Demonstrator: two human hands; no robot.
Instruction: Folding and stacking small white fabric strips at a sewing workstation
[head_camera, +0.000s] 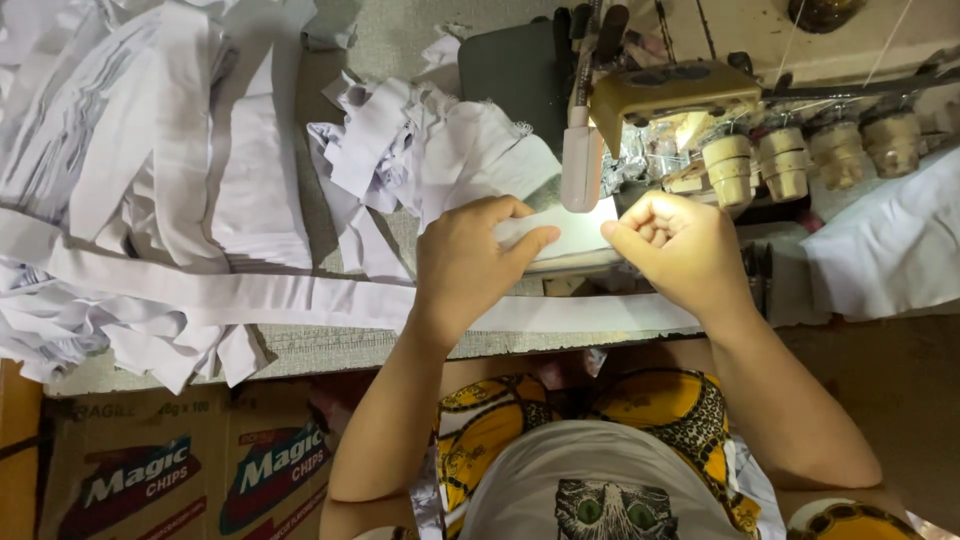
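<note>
Right now both hands clamp white fabric strip (570, 235): L hand (470, 262) flat on it, R hand (680, 245) pinching.

Single view: head-worn camera, looking steeply down from close above onto the counter (330, 345), sewing machine (665, 95) at top, wearer's lap below.

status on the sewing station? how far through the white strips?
Done: cannot tell for sure; a bunch of short white pieces lies behind the left hand.
In hand: both hands hold a white strip at the sewing machine; the right hand pinches it near the needle area.
Left: a large heap of white strips sits on the table at left, seemingly plenty.
</note>
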